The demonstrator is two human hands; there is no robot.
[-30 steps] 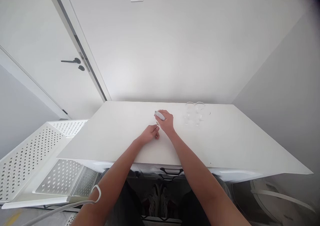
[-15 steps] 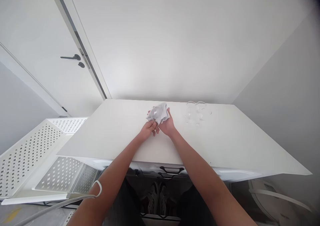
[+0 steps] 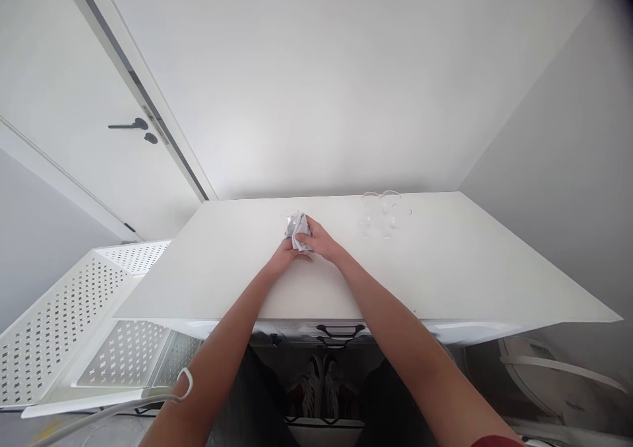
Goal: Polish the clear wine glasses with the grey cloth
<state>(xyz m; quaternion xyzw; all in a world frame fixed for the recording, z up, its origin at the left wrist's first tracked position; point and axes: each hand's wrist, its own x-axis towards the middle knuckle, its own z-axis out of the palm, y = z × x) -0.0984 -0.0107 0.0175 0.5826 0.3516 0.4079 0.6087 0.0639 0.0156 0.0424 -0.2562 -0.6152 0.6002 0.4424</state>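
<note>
1. Glass, above the white tabletop, is held by the left hand, that grip partly hidden.
2. Right hand clasps a pale cloth bunched against it (half a second ago, spread open).
3. Clear glasses sit rightward, outlines faint, contents impossible to make out.
</note>
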